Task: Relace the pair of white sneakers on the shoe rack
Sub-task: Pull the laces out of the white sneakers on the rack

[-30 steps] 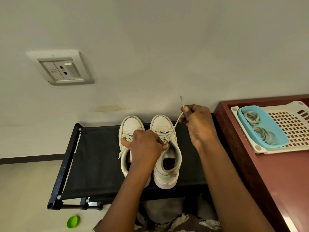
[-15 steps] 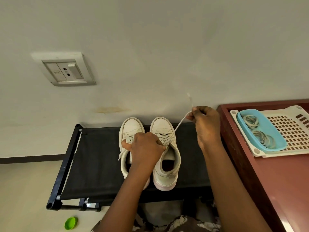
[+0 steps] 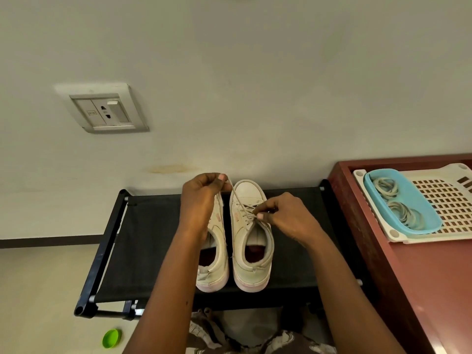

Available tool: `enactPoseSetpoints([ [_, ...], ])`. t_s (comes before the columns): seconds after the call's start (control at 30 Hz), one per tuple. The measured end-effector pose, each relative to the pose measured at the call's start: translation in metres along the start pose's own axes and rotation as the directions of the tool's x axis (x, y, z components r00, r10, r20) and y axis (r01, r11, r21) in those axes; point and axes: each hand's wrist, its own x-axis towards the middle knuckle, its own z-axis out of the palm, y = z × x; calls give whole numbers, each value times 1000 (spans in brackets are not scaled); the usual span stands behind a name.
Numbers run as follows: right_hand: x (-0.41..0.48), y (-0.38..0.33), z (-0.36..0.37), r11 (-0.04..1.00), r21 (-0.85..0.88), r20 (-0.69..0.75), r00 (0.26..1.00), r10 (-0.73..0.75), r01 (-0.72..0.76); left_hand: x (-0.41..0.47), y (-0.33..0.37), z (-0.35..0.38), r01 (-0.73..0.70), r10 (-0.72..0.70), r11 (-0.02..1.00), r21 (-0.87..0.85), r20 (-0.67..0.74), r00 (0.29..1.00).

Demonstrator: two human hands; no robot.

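Two white sneakers stand side by side on the black fabric shoe rack (image 3: 153,246), toes toward the wall. My left hand (image 3: 201,200) is raised over the left sneaker (image 3: 217,254) and pinches one end of the lace (image 3: 238,198), pulled taut up and to the left from the right sneaker (image 3: 251,254). My right hand (image 3: 283,215) rests at the right sneaker's eyelets, fingers pinched on the crossed lace there. Much of the left sneaker's front is hidden by my left hand.
A dark red wooden table (image 3: 421,290) stands right of the rack, carrying a white perforated tray (image 3: 449,200) and a blue tub (image 3: 401,200) of rubber bands. A wall socket (image 3: 104,108) sits on the wall at left. A green cap (image 3: 111,338) lies on the floor.
My right hand came down from the raised lace end to the right sneaker's eyelets. My left hand left the eyelets and rose up to the left, now pulling a lace end.
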Motion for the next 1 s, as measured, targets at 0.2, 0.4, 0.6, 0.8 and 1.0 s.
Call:
enactPoseSetpoints([
  [0.2,2,-2,2,1000,0,6,1000,-16,16,9,-11,-9,35,191,502,864,-151,970],
  [0.4,4,-7,6,999,-34,16,1000,-19,19,6,-20,9,-325,32,486,811,355,934],
  [0.6,6,2,11,967,221,37,992,120,-126,9,-31,13,-309,-8,462,831,352,936],
  [0.8,9,8,12,779,588,140,976,167,-218,13,-42,12,-294,11,572,766,351,936],
  [1.0,7,12,-3,497,835,179,970,162,-237,4,-36,20,-252,125,321,913,223,967],
])
